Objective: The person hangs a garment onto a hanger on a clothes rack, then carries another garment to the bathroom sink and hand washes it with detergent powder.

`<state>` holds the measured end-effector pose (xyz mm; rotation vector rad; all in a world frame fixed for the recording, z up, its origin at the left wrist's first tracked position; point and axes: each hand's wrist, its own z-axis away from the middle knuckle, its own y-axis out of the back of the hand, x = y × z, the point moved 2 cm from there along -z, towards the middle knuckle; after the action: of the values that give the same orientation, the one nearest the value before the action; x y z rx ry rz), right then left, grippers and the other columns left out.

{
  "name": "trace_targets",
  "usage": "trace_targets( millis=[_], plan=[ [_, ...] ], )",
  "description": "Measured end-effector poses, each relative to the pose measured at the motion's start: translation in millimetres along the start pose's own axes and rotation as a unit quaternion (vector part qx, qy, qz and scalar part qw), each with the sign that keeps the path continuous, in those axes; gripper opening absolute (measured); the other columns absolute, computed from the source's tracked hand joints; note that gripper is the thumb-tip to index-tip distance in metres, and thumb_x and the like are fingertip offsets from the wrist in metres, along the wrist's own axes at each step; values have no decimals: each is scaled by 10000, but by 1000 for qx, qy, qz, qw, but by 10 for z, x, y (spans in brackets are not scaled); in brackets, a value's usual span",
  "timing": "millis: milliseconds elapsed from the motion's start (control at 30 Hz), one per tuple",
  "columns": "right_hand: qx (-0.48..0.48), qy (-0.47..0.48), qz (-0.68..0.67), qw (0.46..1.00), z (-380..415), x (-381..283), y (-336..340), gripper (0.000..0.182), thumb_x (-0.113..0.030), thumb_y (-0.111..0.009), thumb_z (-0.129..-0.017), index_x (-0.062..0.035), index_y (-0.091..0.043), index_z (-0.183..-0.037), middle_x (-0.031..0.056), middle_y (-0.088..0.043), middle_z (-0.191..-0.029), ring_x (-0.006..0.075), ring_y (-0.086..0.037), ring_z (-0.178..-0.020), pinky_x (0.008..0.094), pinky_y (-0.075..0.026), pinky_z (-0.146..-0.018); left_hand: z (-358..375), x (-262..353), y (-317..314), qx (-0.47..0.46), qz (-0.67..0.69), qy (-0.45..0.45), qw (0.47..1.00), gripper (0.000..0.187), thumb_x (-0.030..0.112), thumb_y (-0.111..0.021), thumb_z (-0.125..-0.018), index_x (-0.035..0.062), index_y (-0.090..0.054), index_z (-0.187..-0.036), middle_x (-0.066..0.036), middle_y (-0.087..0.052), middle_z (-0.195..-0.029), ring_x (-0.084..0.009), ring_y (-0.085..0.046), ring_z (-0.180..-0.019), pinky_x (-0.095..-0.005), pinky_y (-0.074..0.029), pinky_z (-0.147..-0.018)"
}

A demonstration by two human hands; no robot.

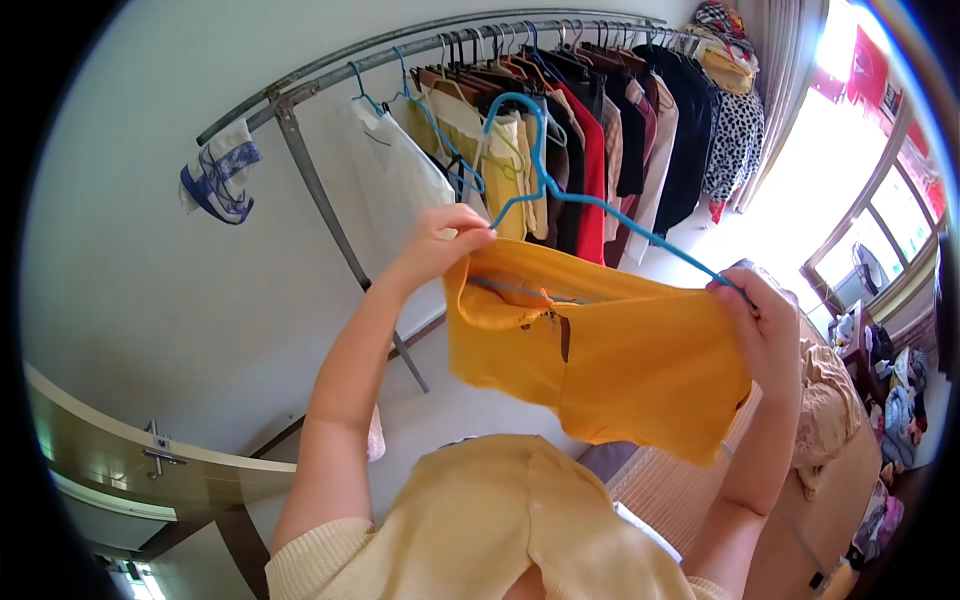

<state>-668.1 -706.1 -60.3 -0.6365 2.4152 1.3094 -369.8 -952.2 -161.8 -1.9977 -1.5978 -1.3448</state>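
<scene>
A pair of yellow shorts point(640, 370) hangs stretched out in front of my chest, its waistband uppermost and its fly at the middle. My left hand point(448, 240) pinches the waistband's left corner against one end of a blue hanger point(610, 207). At the other end, my right hand point(765, 325) grips the waistband together with the hanger's arm. The hanger's hook points up, and its lower bar shows partly inside the waist opening.
A metal clothes rack point(290, 95) runs along the wall, full of hung clothes. White trousers point(385, 150) hang at its near end, and a blue-and-white cloth point(222, 172) drapes over the tip. Heaped clothes point(900, 400) lie at right, by a bed mat point(665, 495). A door point(220, 470) stands at left.
</scene>
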Motion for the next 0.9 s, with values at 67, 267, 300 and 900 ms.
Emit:
trace_targets(
  millis=[67, 267, 300, 900],
  plan=[
    [24, 24, -10, 999, -38, -84, -41, 109, -114, -603, -919, -16, -652, -918, 48, -580, -628, 118, -549, -533, 238, -416, -517, -21, -136, 356, 141, 35, -9, 989, 198, 236, -586, -947, 63, -681, -969, -38, -665, -901, -140, -606, -821, -256, -460, -781],
    [53, 64, -13, 996, -438, -433, -217, 122, -121, -591, -932, -18, -655, -922, 45, -593, -633, 111, -566, -535, 230, -419, -514, -578, -1082, 1236, 238, -42, 100, 965, 773, 410, -620, -901, 122, -221, -1497, -117, -384, -1416, -230, -499, -1173, -357, -356, -1016],
    [52, 65, -12, 996, -515, -500, -253, 126, -124, -590, -934, -17, -655, -927, 45, -597, -636, 112, -571, -539, 229, -421, -516, -692, -1262, 1275, 202, -39, 112, 972, 835, 410, -643, -885, 119, -177, -1514, -131, -334, -1470, -252, -465, -1238, -372, -331, -1058],
    [136, 18, 87, 987, -1437, -1249, -1629, 83, -102, -640, -896, -30, -644, -938, 106, -562, -608, 184, -531, -471, 289, -403, -480, -1383, -1548, 1848, -121, 50, 167, 977, 537, 288, -582, -950, 64, -435, -1416, -77, -565, -1313, -153, -537, -1168, -285, -397, -1009]
  ],
)
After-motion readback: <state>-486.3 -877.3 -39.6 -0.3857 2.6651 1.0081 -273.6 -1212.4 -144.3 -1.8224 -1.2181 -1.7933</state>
